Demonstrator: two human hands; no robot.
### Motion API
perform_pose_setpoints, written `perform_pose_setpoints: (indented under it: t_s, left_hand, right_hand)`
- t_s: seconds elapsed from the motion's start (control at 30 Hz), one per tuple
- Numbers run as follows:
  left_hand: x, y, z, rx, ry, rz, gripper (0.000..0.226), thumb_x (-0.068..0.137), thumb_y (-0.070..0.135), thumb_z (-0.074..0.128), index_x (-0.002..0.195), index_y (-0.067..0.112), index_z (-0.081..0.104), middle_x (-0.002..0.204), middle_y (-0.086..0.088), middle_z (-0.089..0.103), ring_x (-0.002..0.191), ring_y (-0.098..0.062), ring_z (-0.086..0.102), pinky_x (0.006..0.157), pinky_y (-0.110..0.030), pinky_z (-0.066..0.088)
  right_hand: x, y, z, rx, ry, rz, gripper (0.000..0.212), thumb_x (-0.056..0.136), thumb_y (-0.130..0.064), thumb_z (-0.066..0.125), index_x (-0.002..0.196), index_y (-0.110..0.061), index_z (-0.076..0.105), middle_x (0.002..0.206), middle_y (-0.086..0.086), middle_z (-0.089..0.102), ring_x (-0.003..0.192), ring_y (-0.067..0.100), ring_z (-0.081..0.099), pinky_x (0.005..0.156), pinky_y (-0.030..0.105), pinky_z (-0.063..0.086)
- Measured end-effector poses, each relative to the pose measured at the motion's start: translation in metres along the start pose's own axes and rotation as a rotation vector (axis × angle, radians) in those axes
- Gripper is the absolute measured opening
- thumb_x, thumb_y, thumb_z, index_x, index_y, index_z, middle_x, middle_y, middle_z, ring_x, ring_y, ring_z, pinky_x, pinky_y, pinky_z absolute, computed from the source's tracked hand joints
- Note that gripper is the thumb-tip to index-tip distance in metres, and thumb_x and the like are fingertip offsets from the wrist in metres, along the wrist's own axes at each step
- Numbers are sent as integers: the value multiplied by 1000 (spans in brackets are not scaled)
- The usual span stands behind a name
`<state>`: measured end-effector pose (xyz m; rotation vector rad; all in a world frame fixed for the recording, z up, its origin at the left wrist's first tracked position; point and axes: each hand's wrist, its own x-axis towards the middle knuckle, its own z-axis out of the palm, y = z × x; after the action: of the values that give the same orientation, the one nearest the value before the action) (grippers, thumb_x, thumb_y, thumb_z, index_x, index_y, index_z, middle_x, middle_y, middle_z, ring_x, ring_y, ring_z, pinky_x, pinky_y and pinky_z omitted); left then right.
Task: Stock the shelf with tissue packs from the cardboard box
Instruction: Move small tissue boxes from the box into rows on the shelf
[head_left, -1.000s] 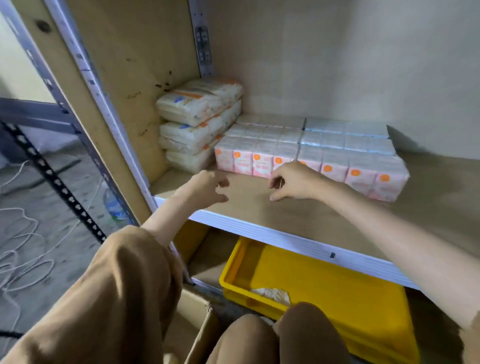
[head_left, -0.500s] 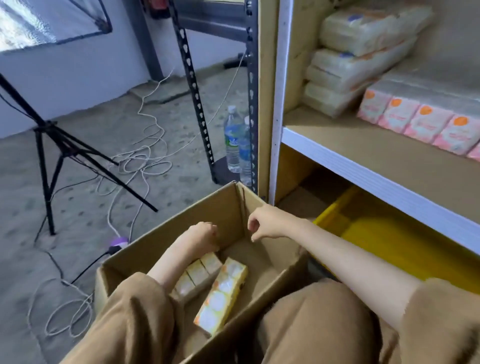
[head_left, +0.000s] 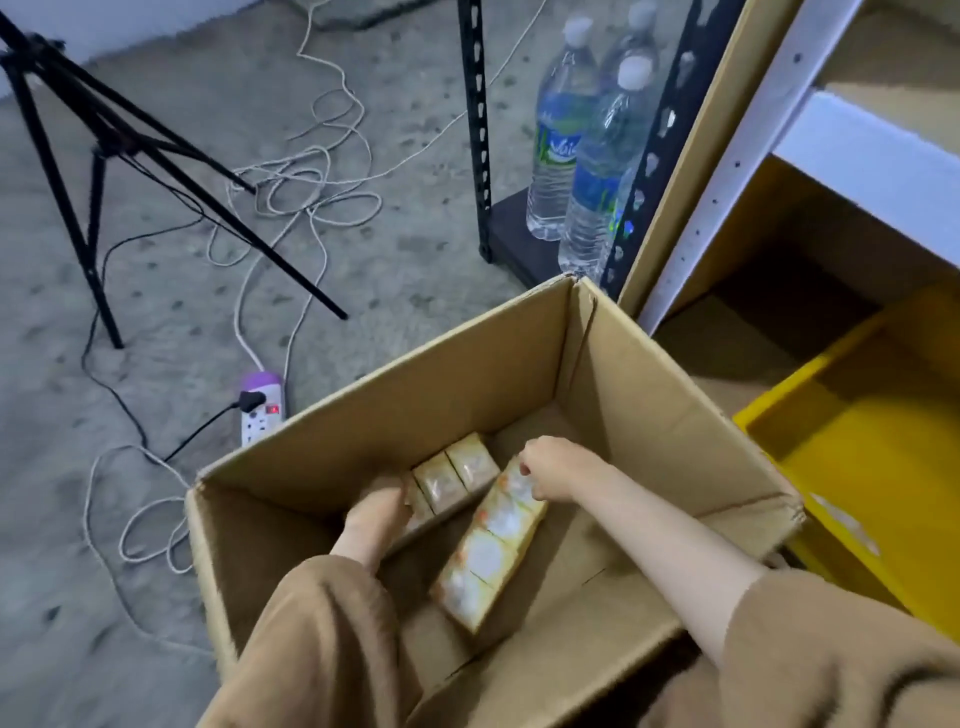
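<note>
An open cardboard box (head_left: 415, 374) stands on the floor in front of me. Two rows of orange-and-white tissue packs lie on its bottom. My left hand (head_left: 382, 512) grips the near end of the left row (head_left: 457, 475). My right hand (head_left: 548, 467) closes its fingers over the far end of the right row (head_left: 488, 556), which lies at a slant. The white front edge of the shelf (head_left: 872, 166) shows at the upper right; the packs stocked on it are out of view.
A yellow plastic bin (head_left: 857, 441) sits under the shelf, right of the box. Water bottles (head_left: 597, 171) stand by a black rack post. A tripod (head_left: 104, 150), loose cables (head_left: 311, 192) and a power strip (head_left: 260, 410) lie on the floor to the left.
My view swung from the shelf down to the box. Both hands left the shelf, dropped into the box and now rest on the two rows of packs.
</note>
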<state>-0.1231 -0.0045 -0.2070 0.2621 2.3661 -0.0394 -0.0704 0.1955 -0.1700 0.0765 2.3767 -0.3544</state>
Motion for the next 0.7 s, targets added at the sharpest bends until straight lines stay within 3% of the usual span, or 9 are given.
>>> perform_pose_setpoints:
  t_s: [0.07, 0.1, 0.2, 0.27, 0.37, 0.43, 0.57, 0.63, 0.7]
  left_hand:
    - [15, -5, 13, -25, 8, -19, 48, 92, 23, 47, 138, 12, 36, 145, -11, 39, 128, -31, 46, 104, -41, 44]
    - [21, -6, 19, -29, 17, -21, 49, 92, 24, 45, 139, 14, 34, 148, -9, 36, 129, -31, 46, 103, -42, 44]
    - [30, -3, 33, 17, 42, -21, 55, 97, 28, 39, 147, 13, 20, 156, -4, 20, 136, -26, 36, 103, -33, 39]
    - [37, -1, 42, -4, 85, -14, 57, 97, 28, 41, 147, 12, 18, 155, -6, 19, 137, -25, 34, 104, -32, 35]
    - [46, -3, 48, -35, 70, -16, 64, 94, 27, 49, 147, 10, 17, 154, -11, 19, 140, -25, 27, 109, -31, 30]
    - [51, -3, 48, -40, 33, -17, 70, 89, 27, 57, 146, 10, 20, 154, -12, 21, 142, -26, 25, 112, -32, 29]
    - [58, 1, 48, -52, -60, 23, 82, 74, 24, 75, 141, 11, 30, 152, -9, 24, 141, -26, 26, 111, -36, 33]
    - [61, 1, 49, -71, -94, 42, 89, 67, 22, 80, 140, 12, 30, 149, -9, 25, 139, -26, 26, 111, -38, 34]
    - [63, 1, 52, -110, -112, 60, 94, 62, 21, 83, 138, 12, 29, 146, -9, 25, 137, -26, 25, 111, -40, 34]
  right_hand:
    - [18, -1, 11, -20, 1, -31, 32, 87, 2, 41, 114, 4, 58, 87, 9, 52, 111, 34, 56, 78, 35, 45]
    - [26, -2, 16, -27, 3, -35, 32, 88, 2, 39, 115, 4, 57, 87, 9, 51, 113, 34, 54, 79, 36, 44]
    - [49, -3, 31, -57, -43, -34, 34, 91, 2, 36, 119, 4, 55, 124, 18, 55, 117, 34, 53, 85, 37, 48]
    - [63, 0, 42, -88, -102, -19, 36, 91, 2, 36, 122, 2, 53, 131, 18, 53, 118, 33, 54, 78, 33, 50]
    - [78, 8, 56, -90, -167, -3, 48, 91, -6, 42, 139, -5, 38, 149, 13, 34, 132, 30, 42, 103, 36, 41]
    - [82, 12, 55, -153, -181, -21, 55, 90, -22, 52, 140, -7, 35, 151, 10, 30, 137, 27, 36, 107, 36, 39]
    - [78, 19, 46, -299, -381, -20, 53, 79, -45, 67, 115, -7, 58, 119, 5, 61, 115, 24, 56, 87, 29, 46]
    - [79, 24, 55, -274, -466, -3, 35, 76, -38, 72, 85, -6, 60, 91, 5, 61, 94, 22, 56, 79, 28, 46]
    - [82, 26, 64, -218, -506, 24, 34, 75, -31, 75, 67, -10, 50, 84, 3, 53, 80, 20, 52, 79, 29, 48]
